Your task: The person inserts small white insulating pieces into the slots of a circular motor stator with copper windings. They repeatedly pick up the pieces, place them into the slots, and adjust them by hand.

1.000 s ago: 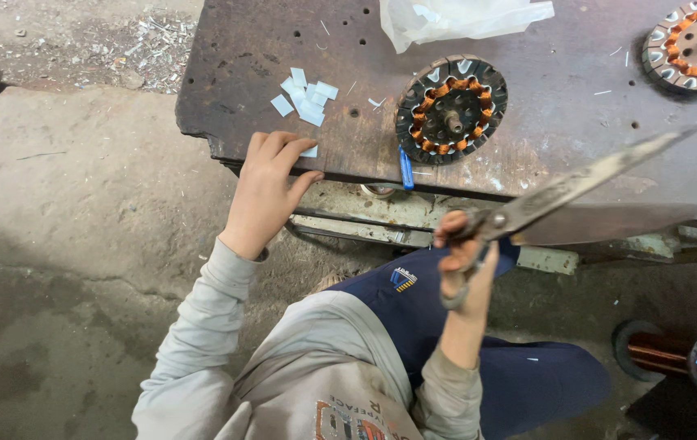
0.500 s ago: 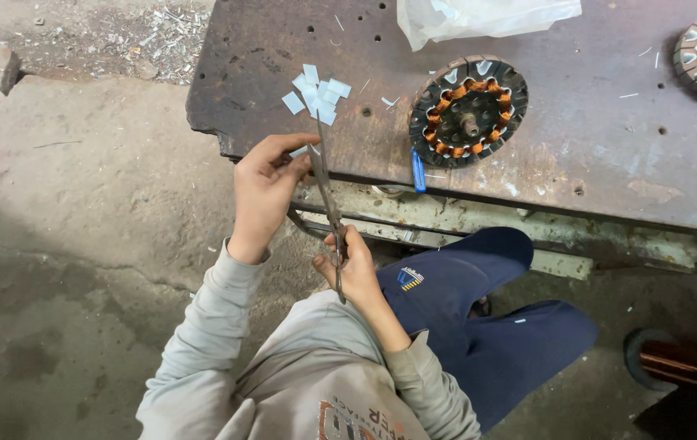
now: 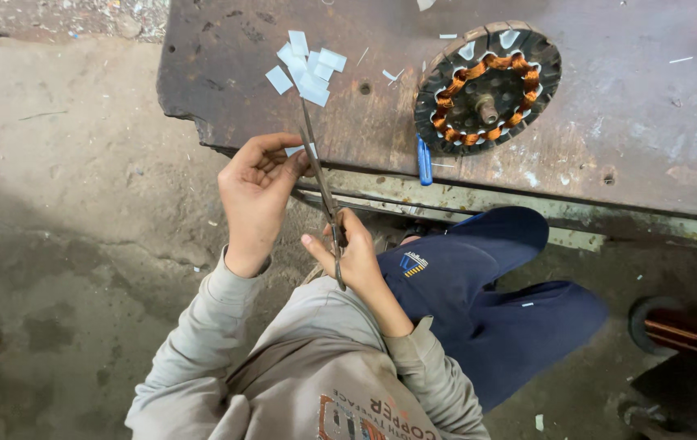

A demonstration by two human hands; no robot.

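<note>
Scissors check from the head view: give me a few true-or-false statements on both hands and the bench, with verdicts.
1. The right hand grips the handles of the scissors. True.
2. The left hand rests flat on the metal bench. False: it pinches a small white paper piece at the blades.
3. A pile of white paper pieces lies on the bench. True.
4. The copper-wound stator sits on the floor. False: it lies on the bench.
5. A blue pen lies at the bench's near edge. True.
</note>
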